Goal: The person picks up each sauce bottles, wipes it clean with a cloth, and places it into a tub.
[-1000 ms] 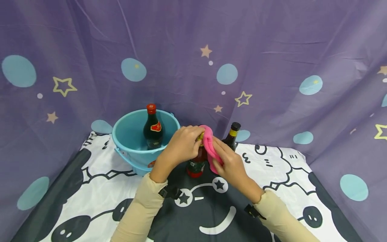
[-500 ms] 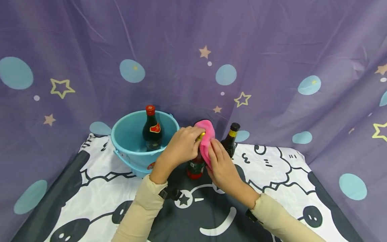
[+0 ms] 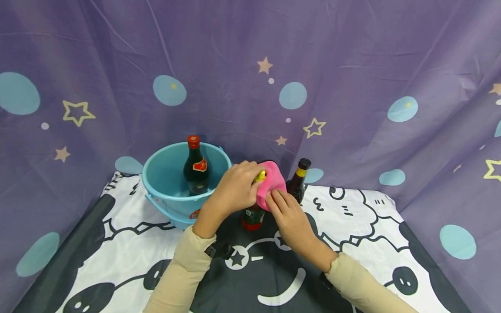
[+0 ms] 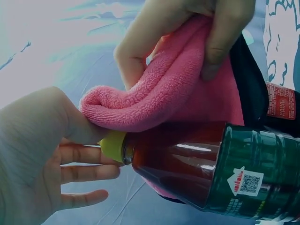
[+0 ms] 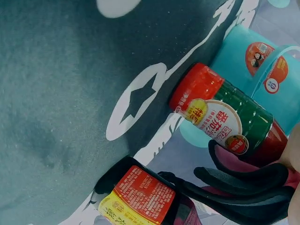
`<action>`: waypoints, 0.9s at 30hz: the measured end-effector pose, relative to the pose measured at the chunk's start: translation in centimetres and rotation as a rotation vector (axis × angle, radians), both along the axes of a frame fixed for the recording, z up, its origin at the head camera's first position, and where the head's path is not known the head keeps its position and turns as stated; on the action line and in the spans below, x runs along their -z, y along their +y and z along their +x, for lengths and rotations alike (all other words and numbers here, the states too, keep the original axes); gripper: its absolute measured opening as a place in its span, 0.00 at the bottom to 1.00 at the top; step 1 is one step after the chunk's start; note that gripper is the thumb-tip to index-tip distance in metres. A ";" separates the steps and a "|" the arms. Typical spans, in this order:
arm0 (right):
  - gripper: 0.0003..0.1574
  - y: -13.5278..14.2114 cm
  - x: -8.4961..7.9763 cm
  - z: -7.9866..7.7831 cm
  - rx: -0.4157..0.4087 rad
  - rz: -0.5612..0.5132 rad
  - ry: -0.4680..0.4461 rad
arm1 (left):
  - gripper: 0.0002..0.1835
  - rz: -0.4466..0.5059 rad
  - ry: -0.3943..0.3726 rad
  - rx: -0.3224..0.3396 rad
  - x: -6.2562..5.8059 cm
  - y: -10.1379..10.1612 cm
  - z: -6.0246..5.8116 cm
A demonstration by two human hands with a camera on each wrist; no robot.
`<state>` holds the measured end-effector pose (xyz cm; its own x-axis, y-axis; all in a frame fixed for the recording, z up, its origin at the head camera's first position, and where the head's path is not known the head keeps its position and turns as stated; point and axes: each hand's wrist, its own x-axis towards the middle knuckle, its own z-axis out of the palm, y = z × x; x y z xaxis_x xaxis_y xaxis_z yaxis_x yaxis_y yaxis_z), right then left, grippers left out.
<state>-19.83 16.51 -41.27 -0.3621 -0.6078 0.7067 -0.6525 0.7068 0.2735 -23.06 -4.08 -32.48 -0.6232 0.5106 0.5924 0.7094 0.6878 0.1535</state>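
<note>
A ketchup bottle with a yellow cap (image 4: 112, 146), a reddish body and a green label (image 5: 225, 117) stands upright on the patterned cloth. My left hand (image 3: 236, 187) pinches it by the cap, the other fingers stretched out beside the neck. In my right hand (image 3: 291, 219) is a folded pink cleaning cloth (image 3: 272, 182), fluffy on one side with dark fabric along its edge (image 5: 239, 187). It lies against the bottle's neck and upper body, hiding part of them in the head view. Thumb and fingers of the right hand grip the cloth from above in the left wrist view.
A light blue bucket (image 3: 176, 206) stands to the left, with a dark, red-capped bottle (image 3: 197, 171) upright in it. Just right of the hands is another dark bottle (image 3: 297, 182) with a black cap and yellow neck band. A purple curtain (image 3: 352, 87) hangs behind.
The pink cloth has moved from the right side of the bottle round its front and spread wider. My right hand has shifted left with it; the left hand keeps its place on the cap.
</note>
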 end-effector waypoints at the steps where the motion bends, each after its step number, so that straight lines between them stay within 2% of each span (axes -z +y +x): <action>1: 0.28 0.0 -0.1 0.0 -0.011 -0.009 -0.008 | 0.11 -0.009 0.011 -0.004 0.0 0.0 0.0; 5: 0.28 0.1 0.0 0.2 -0.051 -0.016 -0.014 | 0.16 -0.060 0.063 -0.012 0.2 0.1 0.1; 12: 0.22 0.2 0.2 0.3 -0.053 0.033 -0.038 | 0.14 -0.096 0.148 -0.048 -0.1 0.2 0.3; 15: 0.21 0.3 0.4 0.4 -0.047 0.075 -0.045 | 0.14 -0.084 0.131 -0.052 -0.2 0.1 0.2; 19: 0.16 0.6 0.8 0.5 -0.058 0.105 -0.032 | 0.13 -0.068 0.096 -0.039 -0.2 0.1 0.2; 27: 0.24 1.2 1.3 0.8 -0.082 0.120 0.024 | 0.13 -0.060 0.068 -0.021 0.1 0.6 0.2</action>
<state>-19.05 17.68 -42.56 -0.2912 -0.7153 0.6352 -0.6989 0.6125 0.3693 -22.88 -3.48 -32.59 -0.5934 0.5340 0.6022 0.7024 0.7089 0.0636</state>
